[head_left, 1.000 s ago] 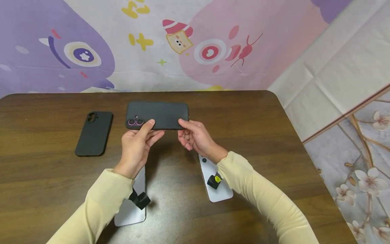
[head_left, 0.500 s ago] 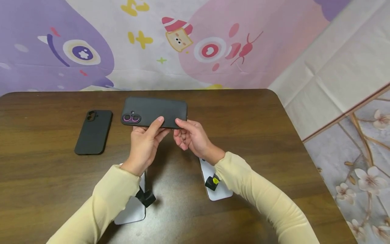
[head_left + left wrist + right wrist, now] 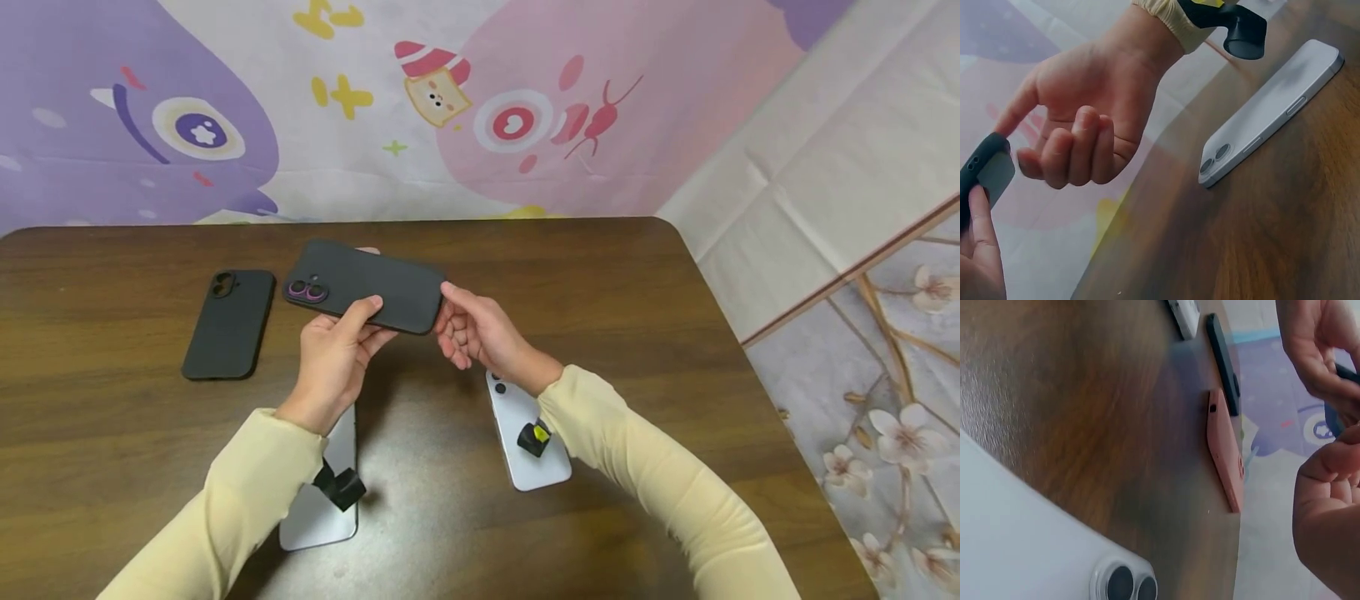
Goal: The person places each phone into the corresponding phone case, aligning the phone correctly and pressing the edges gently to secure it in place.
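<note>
A black-cased phone with two purple-ringed lenses is held above the table, its lens end to the left. My left hand grips it along the lower edge, thumb on its back and fingers underneath. My right hand is at its right end; the thumb tip touches the corner. In the left wrist view the right hand's other fingers curl loosely, apart from the phone. A white phone lies under my left wrist, partly hidden. Another white phone lies under my right wrist.
A black phone case with a lens cutout lies at the left on the brown table. In the right wrist view a pink phone or case lies near the table's back edge. A cartoon-printed cloth hangs behind.
The held phone has shifted left and tilted, its right end now lower. My left hand has moved left over the last half second. My right thumb has slid from the phone's back to its right corner.
</note>
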A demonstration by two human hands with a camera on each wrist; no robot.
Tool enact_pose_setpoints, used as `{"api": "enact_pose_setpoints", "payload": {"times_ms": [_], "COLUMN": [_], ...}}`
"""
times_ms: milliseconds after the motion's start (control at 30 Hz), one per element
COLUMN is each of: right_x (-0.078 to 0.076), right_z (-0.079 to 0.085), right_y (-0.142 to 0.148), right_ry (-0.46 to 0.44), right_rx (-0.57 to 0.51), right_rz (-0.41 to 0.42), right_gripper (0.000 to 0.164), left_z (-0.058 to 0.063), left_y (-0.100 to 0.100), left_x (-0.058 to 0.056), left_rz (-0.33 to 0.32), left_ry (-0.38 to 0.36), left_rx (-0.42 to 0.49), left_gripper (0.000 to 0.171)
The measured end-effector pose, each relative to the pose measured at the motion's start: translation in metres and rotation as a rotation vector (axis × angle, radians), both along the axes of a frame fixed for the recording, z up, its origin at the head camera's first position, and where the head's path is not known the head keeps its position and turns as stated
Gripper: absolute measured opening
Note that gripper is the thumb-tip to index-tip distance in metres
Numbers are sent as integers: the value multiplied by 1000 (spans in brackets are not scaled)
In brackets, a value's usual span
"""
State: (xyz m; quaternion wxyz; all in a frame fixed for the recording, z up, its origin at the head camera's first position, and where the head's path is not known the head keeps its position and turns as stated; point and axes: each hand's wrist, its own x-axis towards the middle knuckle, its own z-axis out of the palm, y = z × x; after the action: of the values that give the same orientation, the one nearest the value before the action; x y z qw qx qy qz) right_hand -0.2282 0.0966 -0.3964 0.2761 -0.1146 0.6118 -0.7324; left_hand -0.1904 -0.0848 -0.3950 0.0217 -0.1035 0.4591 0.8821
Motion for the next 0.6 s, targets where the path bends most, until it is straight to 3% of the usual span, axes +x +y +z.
{"api": "enact_pose_setpoints", "payload": {"times_ms": [167,433,600], "right_x": [-7,-17,-21], "right_z": [0,4,9], "right_y": [3,-1,-6], "right_ry": [-12,-48,-55], "right_rx": [21,45,73], "right_rz": [-58,-92,-86], "right_gripper": [46,36,33], "left_z": [1,5,6], "left_y": [-3,-6,-7], "left_x": [1,5,8], "left_rz": [-13,-124,-194], "left_ry": [-36,-35,-11], "left_rx": [-18,-28,-39], "left_gripper": [9,20,51]}}
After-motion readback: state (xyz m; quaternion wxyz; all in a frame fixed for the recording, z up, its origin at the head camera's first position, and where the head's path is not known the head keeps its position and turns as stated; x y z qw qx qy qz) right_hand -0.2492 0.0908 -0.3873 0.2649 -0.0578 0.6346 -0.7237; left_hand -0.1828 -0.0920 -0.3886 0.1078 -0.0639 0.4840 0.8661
